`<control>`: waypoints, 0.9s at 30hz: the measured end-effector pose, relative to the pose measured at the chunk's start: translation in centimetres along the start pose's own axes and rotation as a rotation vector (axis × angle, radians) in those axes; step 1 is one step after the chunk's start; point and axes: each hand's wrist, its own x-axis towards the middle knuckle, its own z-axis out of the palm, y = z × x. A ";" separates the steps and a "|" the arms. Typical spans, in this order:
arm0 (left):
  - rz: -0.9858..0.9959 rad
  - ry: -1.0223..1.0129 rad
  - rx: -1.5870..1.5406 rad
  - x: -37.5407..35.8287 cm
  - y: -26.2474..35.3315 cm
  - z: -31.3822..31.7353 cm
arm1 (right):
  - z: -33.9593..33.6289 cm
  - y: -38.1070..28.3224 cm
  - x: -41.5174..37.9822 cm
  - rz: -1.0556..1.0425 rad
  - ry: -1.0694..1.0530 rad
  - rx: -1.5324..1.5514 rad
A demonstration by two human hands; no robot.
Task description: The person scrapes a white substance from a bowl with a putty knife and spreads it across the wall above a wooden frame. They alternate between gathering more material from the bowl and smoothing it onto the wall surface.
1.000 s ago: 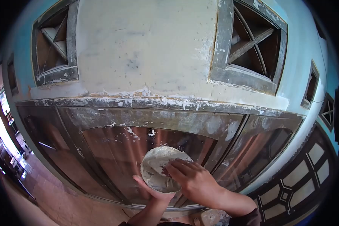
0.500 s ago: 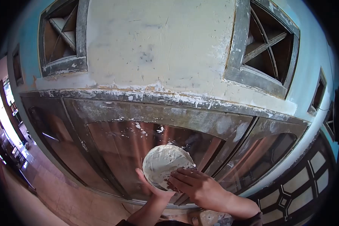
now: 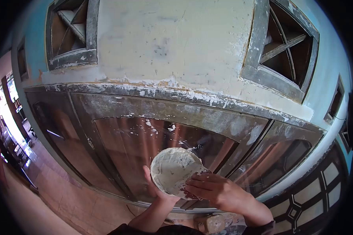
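My left hand [image 3: 162, 192] supports a round bowl [image 3: 154, 172] from below and the left side, its open top facing me. Pale, creamy putty [image 3: 175, 166] coats the inside. My right hand [image 3: 221, 192] grips a dark red, putty-spotted scraper [image 3: 192, 184] at the bowl's lower right, fingers laid flat along its face. The scraper's far edge lies against the putty. Most of my left fingers are hidden behind the bowl.
Ahead is a cream wall [image 3: 145, 51] with patchy filler. Below it runs a worn wooden ledge [image 3: 161, 92] with flaking white paint, above glazed wooden panels [image 3: 121, 141]. Crossed-slat vents [image 3: 286, 47] flank the wall. Tiled floor [image 3: 78, 203] shows lower left.
The scraper and my right hand have shifted slightly right and down. The putty surface looks smoother in the middle. My view has tilted slightly, moving the wall rightward.
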 end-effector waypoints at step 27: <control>0.114 0.014 0.071 0.5 0.8 0.2 | -0.2 0.2 1.8 0.191 0.275 0.374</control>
